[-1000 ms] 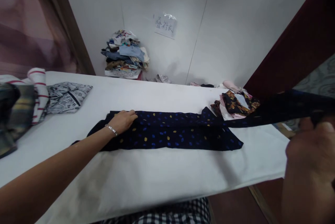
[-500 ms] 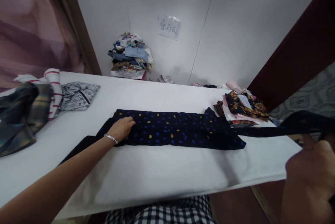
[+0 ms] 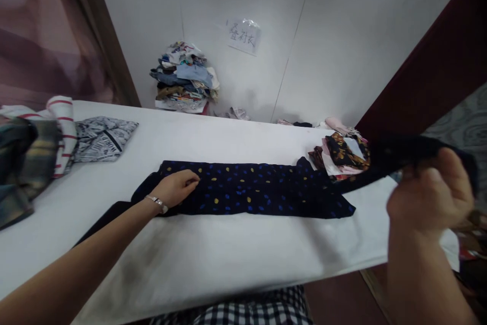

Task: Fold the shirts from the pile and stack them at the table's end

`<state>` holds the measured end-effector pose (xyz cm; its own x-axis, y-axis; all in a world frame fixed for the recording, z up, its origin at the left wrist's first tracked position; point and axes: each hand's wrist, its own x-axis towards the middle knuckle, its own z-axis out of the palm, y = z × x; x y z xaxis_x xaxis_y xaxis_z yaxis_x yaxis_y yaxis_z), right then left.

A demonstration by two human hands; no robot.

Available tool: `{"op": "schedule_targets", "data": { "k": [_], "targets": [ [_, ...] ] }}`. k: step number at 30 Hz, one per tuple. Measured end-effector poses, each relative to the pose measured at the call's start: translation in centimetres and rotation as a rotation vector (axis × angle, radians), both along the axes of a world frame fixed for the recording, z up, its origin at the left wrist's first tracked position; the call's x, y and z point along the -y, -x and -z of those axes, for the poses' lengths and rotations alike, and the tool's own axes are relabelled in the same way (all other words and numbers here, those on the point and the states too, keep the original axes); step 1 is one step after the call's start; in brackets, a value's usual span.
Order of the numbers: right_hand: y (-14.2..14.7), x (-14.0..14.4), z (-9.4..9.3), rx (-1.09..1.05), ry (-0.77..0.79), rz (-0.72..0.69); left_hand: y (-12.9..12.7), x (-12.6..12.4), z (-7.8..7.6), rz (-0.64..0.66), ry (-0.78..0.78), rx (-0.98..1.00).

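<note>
A dark navy shirt (image 3: 243, 190) with blue and yellow spots lies in a long folded strip across the table. At its left end, my left hand (image 3: 178, 187) rests on the cloth with fingers curled in; whatever fabric is in the fingertips is partly hidden. My right hand (image 3: 429, 195), blurred by motion, grips the shirt's sleeve (image 3: 414, 151) and holds it raised off the right end. That sleeve stretches from the strip up to the hand. Another dark part of the shirt (image 3: 104, 218) trails out at lower left, partly behind my left forearm.
A white-covered table (image 3: 228, 254) spans the view. Folded garments (image 3: 344, 152) are stacked at right. A newsprint-patterned garment (image 3: 104, 138), a red-striped one (image 3: 66, 124) and a plaid one (image 3: 26, 163) lie at left. A clothes pile (image 3: 186, 79) stands by the wall under a paper sign (image 3: 244, 37).
My right hand has moved left and up with the sleeve, lifting it in front of the folded stack. My left hand stays on the shirt, its fingers now more curled. The view has shifted slightly.
</note>
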<state>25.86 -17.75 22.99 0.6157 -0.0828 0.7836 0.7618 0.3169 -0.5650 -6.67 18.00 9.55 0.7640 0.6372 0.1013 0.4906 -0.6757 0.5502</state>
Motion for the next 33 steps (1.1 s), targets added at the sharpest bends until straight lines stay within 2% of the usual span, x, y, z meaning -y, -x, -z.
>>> {"op": "schedule_targets", "data": {
  "k": [3,5,6,7,8,10,11,13,15,16,18,21,24,27,30,33],
  "targets": [
    [2.4,-5.1,-0.9,0.127,0.091,-0.212,-2.6,2.5,-2.3,0.015,0.223,0.275],
    [4.8,-8.5,-0.8,0.214,0.299,-0.404,-4.4,4.2,-3.9,0.074,0.496,0.503],
    [5.9,-10.2,-0.6,0.295,0.475,-0.530,-5.1,4.8,-4.5,0.118,0.657,0.618],
    [6.8,-11.8,-0.4,0.390,0.673,-0.656,-5.7,5.2,-4.9,0.162,0.818,0.718],
    [7.3,-13.2,0.0,0.460,0.782,-0.763,-6.1,5.3,-5.0,0.200,0.966,0.791],
    [6.5,-15.6,1.1,0.484,0.853,-0.861,-6.3,4.9,-4.5,0.201,1.174,0.844],
    [5.2,-16.4,1.7,0.413,0.834,-0.827,-6.2,4.4,-3.9,0.156,1.236,0.836],
    [1.2,-17.1,3.3,0.139,0.870,-0.609,-5.6,3.3,-2.5,-0.002,1.304,0.818],
    [-3.6,-16.7,5.2,-0.257,1.054,-0.302,-4.9,2.6,-1.3,-0.173,1.337,0.822],
    [-5.8,-16.3,6.2,-0.351,1.111,-0.223,-4.6,2.5,-1.1,-0.237,1.348,0.826],
    [-9.2,-15.1,8.1,-0.467,1.188,-0.128,-4.1,2.6,-1.3,-0.319,1.376,0.821],
    [-11.7,-14.0,10.7,-0.592,1.271,-0.048,-3.8,3.2,-2.5,-0.357,1.437,0.815],
    [-12.6,-14.3,12.9,-0.666,1.348,-0.038,-3.5,3.4,-3.2,-0.396,1.467,0.831],
    [-13.4,-15.6,14.2,-0.641,1.402,-0.022,-2.7,3.0,-3.0,-0.537,1.430,0.789],
    [-14.5,-16.7,14.8,-0.512,1.432,0.019,-1.7,2.7,-2.6,-0.644,1.363,0.727],
    [-15.3,-17.3,14.9,-0.327,1.468,-0.004,-1.0,2.7,-2.0,-0.634,1.329,0.643]
  ]
}}
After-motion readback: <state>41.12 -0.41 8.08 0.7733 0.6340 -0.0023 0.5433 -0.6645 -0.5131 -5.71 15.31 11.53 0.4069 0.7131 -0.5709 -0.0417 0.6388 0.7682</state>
